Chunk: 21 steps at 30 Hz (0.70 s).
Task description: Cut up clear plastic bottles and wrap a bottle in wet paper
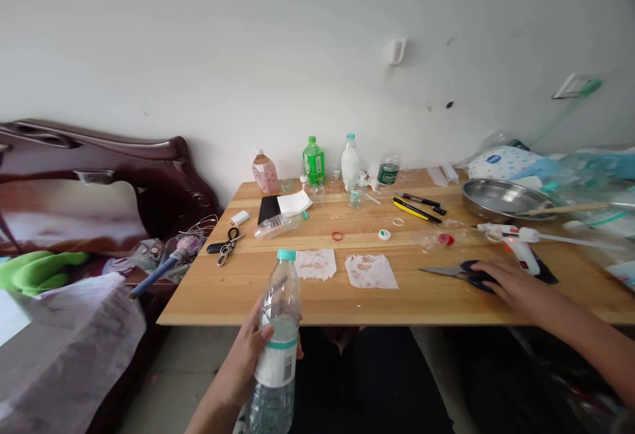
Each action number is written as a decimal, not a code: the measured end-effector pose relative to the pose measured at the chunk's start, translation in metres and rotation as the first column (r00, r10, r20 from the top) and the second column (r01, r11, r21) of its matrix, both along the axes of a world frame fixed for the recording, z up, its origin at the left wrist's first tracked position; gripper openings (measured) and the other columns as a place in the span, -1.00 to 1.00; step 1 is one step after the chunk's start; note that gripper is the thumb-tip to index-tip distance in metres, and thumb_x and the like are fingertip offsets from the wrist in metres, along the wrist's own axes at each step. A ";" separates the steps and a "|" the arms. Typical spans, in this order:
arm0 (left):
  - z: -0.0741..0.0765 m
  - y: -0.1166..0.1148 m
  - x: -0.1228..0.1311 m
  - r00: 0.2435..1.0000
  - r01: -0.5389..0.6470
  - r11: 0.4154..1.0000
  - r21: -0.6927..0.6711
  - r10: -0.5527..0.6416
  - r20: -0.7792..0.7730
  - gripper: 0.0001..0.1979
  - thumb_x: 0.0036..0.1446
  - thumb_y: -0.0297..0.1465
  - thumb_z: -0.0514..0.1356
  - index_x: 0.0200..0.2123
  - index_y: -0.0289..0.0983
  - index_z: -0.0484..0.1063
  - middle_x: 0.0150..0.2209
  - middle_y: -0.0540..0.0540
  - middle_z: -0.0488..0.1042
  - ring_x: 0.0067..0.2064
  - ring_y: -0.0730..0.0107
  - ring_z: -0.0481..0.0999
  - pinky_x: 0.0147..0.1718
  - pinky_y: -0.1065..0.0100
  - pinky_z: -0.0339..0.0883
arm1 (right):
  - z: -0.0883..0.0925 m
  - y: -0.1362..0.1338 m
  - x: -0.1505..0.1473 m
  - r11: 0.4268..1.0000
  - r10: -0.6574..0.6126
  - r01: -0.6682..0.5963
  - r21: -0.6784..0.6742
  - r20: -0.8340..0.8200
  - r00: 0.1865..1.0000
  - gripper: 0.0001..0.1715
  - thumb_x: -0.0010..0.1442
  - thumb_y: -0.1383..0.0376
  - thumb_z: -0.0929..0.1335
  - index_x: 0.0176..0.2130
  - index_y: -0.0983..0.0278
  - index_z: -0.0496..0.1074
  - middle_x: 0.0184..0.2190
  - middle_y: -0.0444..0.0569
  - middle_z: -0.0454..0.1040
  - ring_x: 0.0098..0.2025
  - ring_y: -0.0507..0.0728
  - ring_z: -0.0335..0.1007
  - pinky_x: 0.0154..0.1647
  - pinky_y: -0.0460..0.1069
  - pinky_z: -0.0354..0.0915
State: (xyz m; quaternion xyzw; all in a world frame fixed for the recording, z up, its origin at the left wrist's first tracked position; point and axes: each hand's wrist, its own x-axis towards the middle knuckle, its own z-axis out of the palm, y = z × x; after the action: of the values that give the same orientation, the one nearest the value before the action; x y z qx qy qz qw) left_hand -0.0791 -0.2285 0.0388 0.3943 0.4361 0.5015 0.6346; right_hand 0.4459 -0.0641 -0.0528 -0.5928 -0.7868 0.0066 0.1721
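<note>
My left hand (253,345) is wrapped round a clear plastic bottle (280,302) with a teal cap and a white label, held upright in front of the table's near edge. My right hand (510,285) has its fingers closed on the dark handles of a pair of scissors (446,271), whose blades lie on the tabletop pointing left. Two torn pieces of white paper (372,271) lie between the hands. Just beyond my right hand rests a white glue gun (518,249), its nozzle to the left.
Along the wall stand a pink bottle (265,173), a green bottle (313,163) and a white-filled bottle (350,163). A yellow cutter (414,210) and a steel pan (501,199) are on the right. Small scissors (228,247) and a clear bottle piece (280,224) are left.
</note>
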 end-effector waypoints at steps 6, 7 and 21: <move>0.011 0.008 -0.001 0.827 -0.053 0.979 0.197 0.154 -0.541 -0.22 -0.04 -0.05 0.37 0.19 -0.29 0.31 0.04 -0.30 0.52 0.01 -0.04 0.55 -0.03 0.12 0.42 | 0.002 0.017 0.010 0.988 0.104 -0.106 -0.108 -0.025 0.994 -0.81 0.10 0.27 0.37 -0.27 0.26 0.56 -0.20 0.25 0.60 -0.13 0.33 0.55 -0.05 0.13 0.39; 0.015 0.010 -0.001 0.711 -0.044 0.959 0.281 0.228 -0.665 -0.31 -0.01 -0.14 0.36 0.17 -0.26 0.33 0.12 -0.29 0.46 0.12 -0.05 0.47 0.08 0.09 0.35 | 0.005 0.014 0.011 0.989 0.106 -0.109 -0.105 -0.027 0.994 -0.80 0.07 0.25 0.39 -0.28 0.26 0.57 -0.21 0.26 0.59 -0.14 0.35 0.54 -0.04 0.16 0.38; 0.024 0.020 0.031 0.897 0.070 0.985 0.159 0.008 -0.443 -0.12 0.10 0.13 0.14 0.33 -0.27 0.10 0.16 -0.40 0.42 0.00 -0.14 0.56 -0.20 0.12 0.47 | 0.024 -0.188 -0.212 0.823 -0.327 -0.420 -0.382 -0.924 0.199 -0.34 0.12 -0.25 0.36 -0.10 0.22 0.44 -0.37 0.00 0.52 -0.41 0.10 0.40 -0.41 -0.07 0.31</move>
State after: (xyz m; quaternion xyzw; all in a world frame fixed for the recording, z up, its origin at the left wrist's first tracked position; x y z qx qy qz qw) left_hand -0.0482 -0.2083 0.0632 0.5576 0.5177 0.4243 0.4910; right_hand 0.2340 -0.2519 -0.0287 -0.4453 -0.4717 0.6176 0.4447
